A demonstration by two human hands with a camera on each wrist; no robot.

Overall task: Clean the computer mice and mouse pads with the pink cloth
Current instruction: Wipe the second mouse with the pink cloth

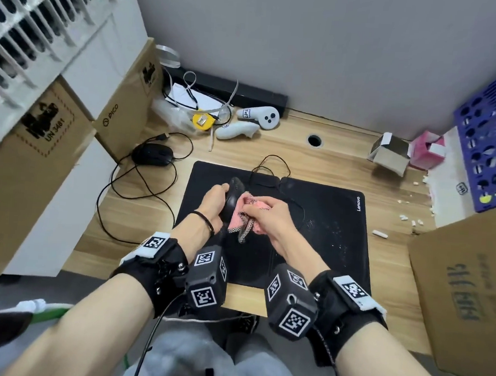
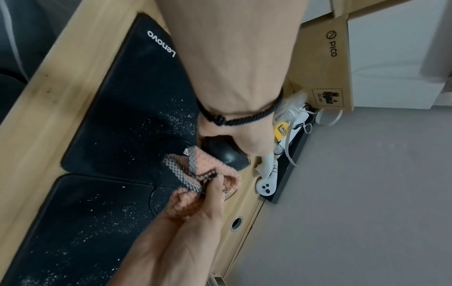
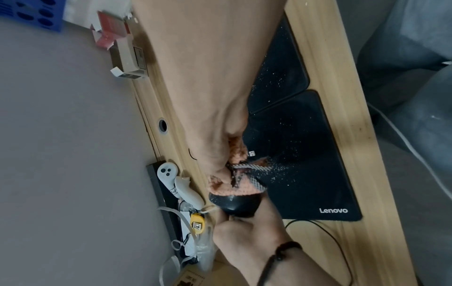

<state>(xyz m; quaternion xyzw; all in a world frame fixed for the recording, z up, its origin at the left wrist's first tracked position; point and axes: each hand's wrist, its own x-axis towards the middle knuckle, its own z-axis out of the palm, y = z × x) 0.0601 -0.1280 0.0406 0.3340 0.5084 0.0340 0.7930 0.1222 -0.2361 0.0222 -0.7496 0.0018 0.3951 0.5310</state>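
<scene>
My left hand (image 1: 221,195) grips a black wired mouse (image 1: 232,197), tilted up on its side above the two black mouse pads. My right hand (image 1: 264,210) holds the bunched pink cloth (image 1: 246,214) with its grey mesh edge and presses it against the mouse. The left wrist view shows the cloth (image 2: 193,174) touching the mouse (image 2: 229,154). The left pad (image 1: 203,179) and the right Lenovo pad (image 1: 332,222) lie side by side, both dusted with white specks. A second black mouse (image 1: 153,154) lies on the desk at the left with its cable looped.
Cardboard boxes (image 1: 120,122) stand at the left and one (image 1: 467,288) at the right. Two white controllers (image 1: 257,117), a yellow tape measure (image 1: 203,120) and cables sit at the back. A small grey box (image 1: 389,153), pink tissue box (image 1: 426,149), blue basket (image 1: 490,144) and white crumbs (image 1: 380,233) are on the right.
</scene>
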